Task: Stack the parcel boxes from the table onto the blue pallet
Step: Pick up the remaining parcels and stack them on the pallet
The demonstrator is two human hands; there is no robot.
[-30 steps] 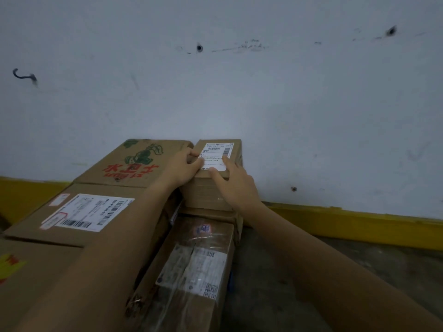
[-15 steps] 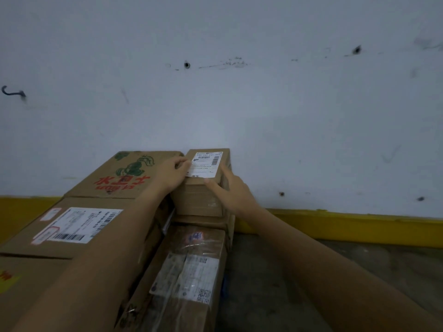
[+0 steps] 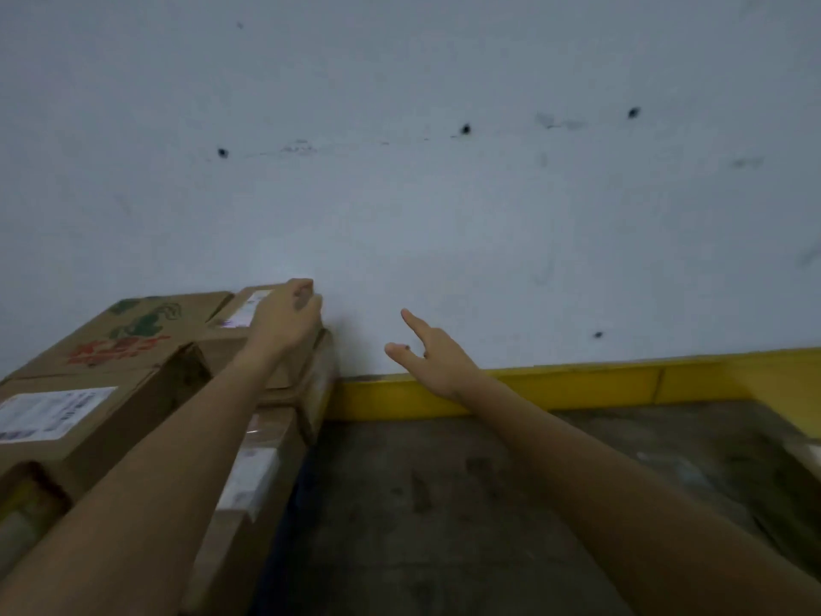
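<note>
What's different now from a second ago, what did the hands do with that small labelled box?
The right hand has let go of the small box and swung off to the right, fingers spread in the air. The left hand has slid across the box's top, fingers curled; whether it grips is unclear. The small box stays on the stack beside the printed carton.

Warehouse corner — labelled parcel boxes (image 3: 133, 331), concrete floor (image 3: 444, 504), yellow-skirted wall (image 3: 444, 215)
</note>
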